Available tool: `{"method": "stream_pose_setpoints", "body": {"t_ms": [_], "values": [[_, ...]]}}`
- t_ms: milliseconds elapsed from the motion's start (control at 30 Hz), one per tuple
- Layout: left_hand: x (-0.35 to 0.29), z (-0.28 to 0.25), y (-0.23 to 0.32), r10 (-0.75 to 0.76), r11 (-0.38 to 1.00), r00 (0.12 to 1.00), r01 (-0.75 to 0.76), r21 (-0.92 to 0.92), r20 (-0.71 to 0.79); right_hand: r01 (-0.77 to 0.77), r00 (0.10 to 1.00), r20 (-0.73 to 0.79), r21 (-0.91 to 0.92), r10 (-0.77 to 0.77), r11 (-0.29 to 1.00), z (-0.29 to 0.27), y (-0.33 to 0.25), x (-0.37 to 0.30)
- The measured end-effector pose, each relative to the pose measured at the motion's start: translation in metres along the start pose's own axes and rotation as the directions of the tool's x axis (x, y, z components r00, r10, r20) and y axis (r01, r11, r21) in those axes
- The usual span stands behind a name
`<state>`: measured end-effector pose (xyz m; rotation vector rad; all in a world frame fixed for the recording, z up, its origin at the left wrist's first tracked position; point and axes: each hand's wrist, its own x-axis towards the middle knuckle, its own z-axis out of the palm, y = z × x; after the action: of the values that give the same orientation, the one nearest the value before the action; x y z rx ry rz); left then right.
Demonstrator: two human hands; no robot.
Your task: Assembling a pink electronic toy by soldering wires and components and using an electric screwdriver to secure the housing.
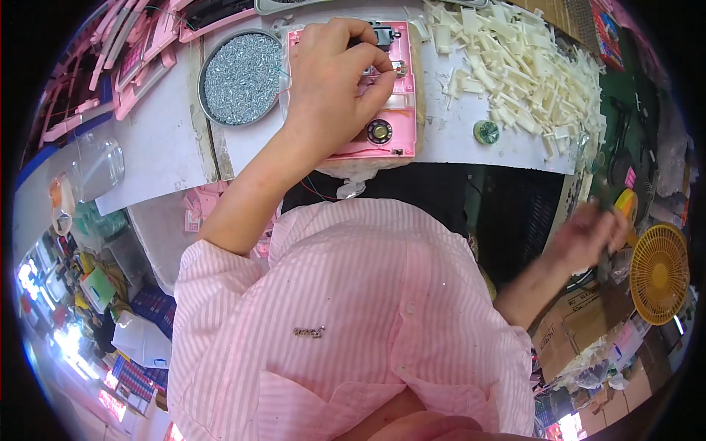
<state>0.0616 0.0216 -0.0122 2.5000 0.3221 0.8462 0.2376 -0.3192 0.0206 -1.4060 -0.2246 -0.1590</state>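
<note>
My left hand (pixel 323 84) reaches over a pink plastic casing (pixel 406 140) on the table. Its fingers are bent, thumb and forefinger close together by a small part in the casing; what they pinch is hidden. A black component (pixel 384 37) sits at the casing's far end, beside my knuckles. Nearer to me in the casing lies a round black speaker (pixel 379 131). Off the table to the right, my right hand (pixel 585 237) is smeared by motion, closed around a dark, slender tool (pixel 604 268) whose kind is unclear.
Left of the casing stands a round dish (pixel 203 88) of small metal screws (pixel 243 77). Cream plastic parts (pixel 515 73) are heaped at right, near a green tape roll (pixel 486 132). Pink casings (pixel 143 62) pile up far left. A yellow fan (pixel 660 273) stands beside my right hand.
</note>
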Motion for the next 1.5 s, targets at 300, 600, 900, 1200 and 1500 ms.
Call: {"method": "stream_pose_setpoints", "body": {"t_ms": [300, 600, 900, 1200, 1500], "values": [[-0.004, 0.002, 0.001, -0.028, 1.0, 0.998, 0.028, -0.002, -0.05, -0.063, 0.758, 0.64, -0.114, 0.121, 0.992, 0.113, 0.025, -0.06], [0.006, -0.007, 0.009, 0.03, 1.0, 0.999, -0.031, -0.007, -0.045, -0.057, 0.714, 0.686, -0.141, 0.139, 0.988, 0.126, 0.028, -0.063], [0.002, -0.002, 0.004, -0.042, 0.998, 0.999, 0.042, -0.035, 0.007, -0.029, 0.707, 0.696, -0.148, 0.125, 0.989, 0.128, 0.031, -0.063], [-0.006, 0.006, 0.0, -0.022, 0.999, 0.997, 0.025, 0.032, -0.071, 0.25, 0.68, 0.729, -0.129, -0.079, 0.96, 0.126, 0.041, -0.063], [-0.006, 0.007, 0.0, -0.025, 0.998, 0.997, 0.029, 0.055, -0.077, 0.486, 0.506, 0.811, 0.012, -0.293, 0.874, 0.125, 0.04, -0.053]]}}
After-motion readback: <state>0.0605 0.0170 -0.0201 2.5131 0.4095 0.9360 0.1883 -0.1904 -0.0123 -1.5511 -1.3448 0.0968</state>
